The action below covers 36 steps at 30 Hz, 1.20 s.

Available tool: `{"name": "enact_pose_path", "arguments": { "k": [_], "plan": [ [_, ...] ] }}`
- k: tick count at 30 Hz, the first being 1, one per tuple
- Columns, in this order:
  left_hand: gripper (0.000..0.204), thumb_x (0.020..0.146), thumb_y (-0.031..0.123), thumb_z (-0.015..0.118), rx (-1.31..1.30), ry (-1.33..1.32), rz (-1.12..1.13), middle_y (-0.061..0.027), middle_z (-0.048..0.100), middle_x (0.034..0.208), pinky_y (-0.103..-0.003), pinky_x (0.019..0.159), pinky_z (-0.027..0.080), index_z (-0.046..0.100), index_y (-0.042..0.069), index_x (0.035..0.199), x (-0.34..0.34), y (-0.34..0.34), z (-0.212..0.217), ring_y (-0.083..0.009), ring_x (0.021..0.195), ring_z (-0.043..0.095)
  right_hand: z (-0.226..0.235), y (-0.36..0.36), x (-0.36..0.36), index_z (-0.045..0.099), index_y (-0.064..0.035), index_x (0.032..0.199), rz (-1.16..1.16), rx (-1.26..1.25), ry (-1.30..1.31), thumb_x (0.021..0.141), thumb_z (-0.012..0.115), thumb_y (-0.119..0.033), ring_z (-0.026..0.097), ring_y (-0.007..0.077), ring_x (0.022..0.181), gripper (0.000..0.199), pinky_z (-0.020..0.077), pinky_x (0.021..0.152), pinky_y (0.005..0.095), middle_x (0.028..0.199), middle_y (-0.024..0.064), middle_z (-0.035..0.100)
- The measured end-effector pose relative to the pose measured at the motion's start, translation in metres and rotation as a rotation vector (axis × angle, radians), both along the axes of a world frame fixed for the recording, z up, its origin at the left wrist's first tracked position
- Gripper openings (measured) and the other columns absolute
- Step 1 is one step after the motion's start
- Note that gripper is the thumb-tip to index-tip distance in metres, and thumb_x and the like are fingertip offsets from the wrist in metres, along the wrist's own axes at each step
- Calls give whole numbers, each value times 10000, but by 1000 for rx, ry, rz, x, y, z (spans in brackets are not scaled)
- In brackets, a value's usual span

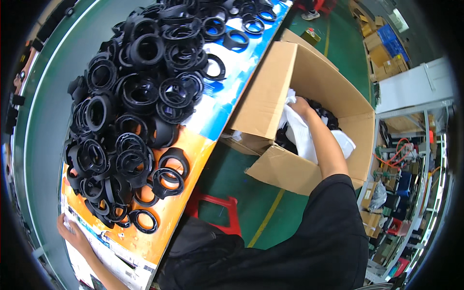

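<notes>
My right hand (300,105) reaches into an open cardboard box (328,67) and grips the upper edge of a white, crumpled sheet or bag (300,133). Its fingers are partly hidden by the hand itself. Black parts (325,115) lie around the white piece inside the box. My left hand (73,234) rests at the near left edge of the printed board on the bench, thumb and forefinger apart, with a small whitish patch between them. Just beyond it a large heap of black plastic rings (140,92) covers much of the board.
The board (200,150) has an orange, blue and white print. A red stool (227,212) stands below the bench edge. On the right is a metal shelf (420,193) with boxes and tools. Blue crates (392,41) stand far back on the green floor (251,193).
</notes>
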<state>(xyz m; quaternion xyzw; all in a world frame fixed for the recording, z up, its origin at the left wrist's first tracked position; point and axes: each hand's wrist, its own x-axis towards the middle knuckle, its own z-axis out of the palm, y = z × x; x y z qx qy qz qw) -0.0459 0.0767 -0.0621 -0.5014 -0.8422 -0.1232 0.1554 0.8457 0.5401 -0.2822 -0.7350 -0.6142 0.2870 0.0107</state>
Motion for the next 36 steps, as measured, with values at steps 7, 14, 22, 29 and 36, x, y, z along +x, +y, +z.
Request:
{"name": "enact_pose_path", "arguments": {
  "k": [7,14,22,29,36],
  "plan": [
    [355,1084,170,539,21,-40,30,-174,591,1435,-479,1220,356,593,29,1405,11,0,7,-366,1384,522,-18,-1,-10,710,-37,1356,-156,-282,540,929,716,-167,738,278,1087,447,590,935,472,1286,152,754],
    [364,1082,166,534,4,-56,34,-169,587,1455,-469,1227,353,592,34,1416,13,10,0,-359,1393,524,-2,-20,56,739,-9,1326,91,-469,386,910,765,-247,703,240,1092,480,568,941,433,1233,146,764],
    [379,1102,206,528,-6,-5,28,-158,594,1455,-466,1216,367,583,38,1437,-1,-5,2,-345,1391,529,92,-70,67,669,-50,1421,-158,-152,719,972,766,-327,702,244,1082,536,581,934,415,1248,137,748],
    [396,1119,247,522,-13,7,4,-163,588,1472,-472,1210,377,574,41,1453,-15,-10,-3,-351,1395,527,220,-142,192,651,-61,1441,-428,259,983,987,757,-328,704,252,1076,537,582,937,416,1238,142,748],
    [493,1133,321,579,211,-92,47,-180,541,1527,-475,1231,377,531,15,1518,10,4,-2,-346,1423,516,293,-163,85,633,-72,1462,-609,725,1297,1003,747,-328,706,260,1070,539,584,941,417,1228,147,747]
  ]
}}
